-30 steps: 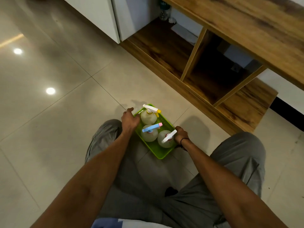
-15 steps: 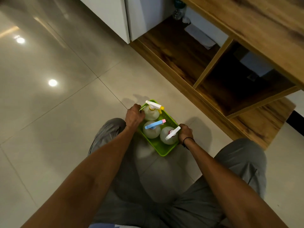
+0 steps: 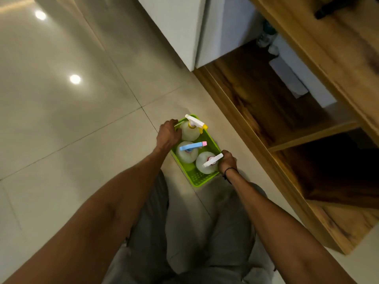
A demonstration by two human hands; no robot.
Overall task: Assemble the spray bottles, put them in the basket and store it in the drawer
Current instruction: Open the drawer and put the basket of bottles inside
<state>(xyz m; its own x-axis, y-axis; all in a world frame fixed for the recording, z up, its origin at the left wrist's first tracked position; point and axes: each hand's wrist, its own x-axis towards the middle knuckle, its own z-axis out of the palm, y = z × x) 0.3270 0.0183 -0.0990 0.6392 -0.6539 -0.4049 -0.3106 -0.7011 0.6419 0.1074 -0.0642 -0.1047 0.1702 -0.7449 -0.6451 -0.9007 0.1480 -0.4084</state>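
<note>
A lime-green plastic basket (image 3: 200, 178) sits low over the tiled floor in front of my knees. Three round pale spray bottles stand in it: one with a white and yellow sprayer (image 3: 191, 131) at the far end, one with a blue and pink sprayer (image 3: 187, 153) in the middle, one with a white sprayer (image 3: 207, 165) nearest my right side. My left hand (image 3: 167, 135) grips the basket's far left rim. My right hand (image 3: 226, 162) grips its right rim. Whether the basket touches the floor I cannot tell.
A low wooden unit with open compartments (image 3: 266, 103) runs along the right, close to the basket. A white cabinet front (image 3: 178, 27) stands beyond it. Glossy floor tiles (image 3: 71, 130) spread to the left. My grey-trousered legs (image 3: 225, 232) are below the basket.
The basket, held by both hands, has shifted right and slightly away, closer to the wooden unit. The view has turned, so the unit looms larger on the right.
</note>
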